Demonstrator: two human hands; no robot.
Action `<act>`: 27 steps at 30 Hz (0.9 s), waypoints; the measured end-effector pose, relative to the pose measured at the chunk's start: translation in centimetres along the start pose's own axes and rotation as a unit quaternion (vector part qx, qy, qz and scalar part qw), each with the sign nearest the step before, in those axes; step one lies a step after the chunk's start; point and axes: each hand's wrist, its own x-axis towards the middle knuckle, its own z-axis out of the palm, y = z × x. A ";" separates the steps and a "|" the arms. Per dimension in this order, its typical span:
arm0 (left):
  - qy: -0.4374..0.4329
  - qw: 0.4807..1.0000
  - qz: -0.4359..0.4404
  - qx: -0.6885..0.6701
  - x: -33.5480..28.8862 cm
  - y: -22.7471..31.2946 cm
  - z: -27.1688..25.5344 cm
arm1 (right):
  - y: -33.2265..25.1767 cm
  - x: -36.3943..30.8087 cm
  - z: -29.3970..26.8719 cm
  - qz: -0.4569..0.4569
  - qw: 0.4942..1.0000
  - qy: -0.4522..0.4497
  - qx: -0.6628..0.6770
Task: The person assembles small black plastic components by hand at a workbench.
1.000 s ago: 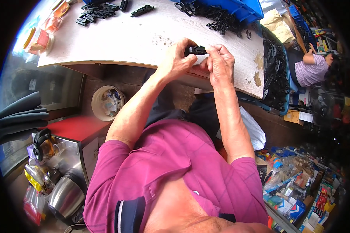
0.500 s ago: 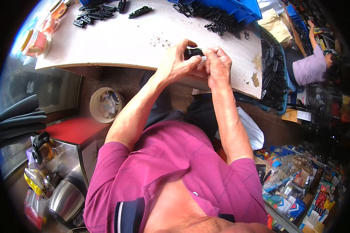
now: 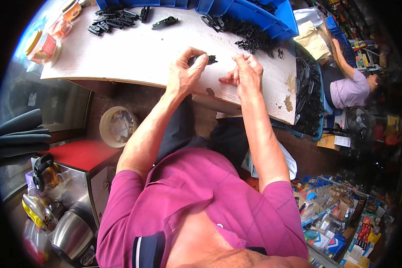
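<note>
My left hand [image 3: 185, 73] is closed around a black plastic part [image 3: 212, 59], whose far end sticks out past my thumb above the pale table [image 3: 120, 53]. To its right and apart from it is my right hand [image 3: 248, 76], thumb and forefinger pressed together; whatever they may pinch is hidden or too small to name. Similar black parts [image 3: 113, 18] lie grouped at the far left of the table, and a single black part [image 3: 165, 23] lies beside them. A heap of small black pieces [image 3: 250, 33] is spread at the far right, in front of a blue bin [image 3: 279, 22].
Lidded jars [image 3: 41, 47] line the table's left end. A blue crate of black parts [image 3: 309, 89] stands against its right edge. On the floor are a white bucket [image 3: 118, 127] and a red-topped cabinet [image 3: 82, 153]. Another person in a striped shirt [image 3: 346, 91] is at the right.
My hands have come apart: the left moved left and slightly down with the black part, while the right let go of it. The view has shifted slightly; the other person's arm is lower.
</note>
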 end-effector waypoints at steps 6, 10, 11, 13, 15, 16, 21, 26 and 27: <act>-0.038 0.999 -0.001 -0.006 -0.3 0.0 -0.7 | -1.5 5.0 3.0 -0.019 0.995 0.075 -0.068; -0.028 0.998 0.059 0.023 -0.3 -0.5 -0.8 | -2.1 8.3 4.8 -0.020 0.984 0.114 -0.136; -0.028 0.999 0.044 -0.001 -0.5 -0.2 -0.6 | -1.9 9.0 5.0 -0.020 0.980 0.124 -0.154; -0.029 0.999 0.033 -0.012 -0.5 0.0 -0.6 | -1.7 10.1 5.3 -0.009 0.979 0.117 -0.167; -0.024 0.999 0.026 -0.025 -0.5 0.3 -0.5 | -1.1 10.6 5.2 0.002 0.978 0.099 -0.185; -0.018 0.999 0.018 -0.038 -0.6 0.5 -0.4 | -0.9 10.7 5.0 0.002 0.978 0.098 -0.186; 0.013 0.993 0.010 -0.120 0.0 -0.2 -0.2 | -1.6 8.8 2.7 0.033 0.998 0.046 -0.027; 0.061 0.972 -0.034 -0.224 1.2 0.0 0.0 | -0.7 4.1 1.1 0.029 0.989 -0.095 0.113; 0.061 0.969 -0.041 -0.235 1.5 -0.1 0.0 | -0.2 2.8 1.4 0.015 0.985 -0.097 0.145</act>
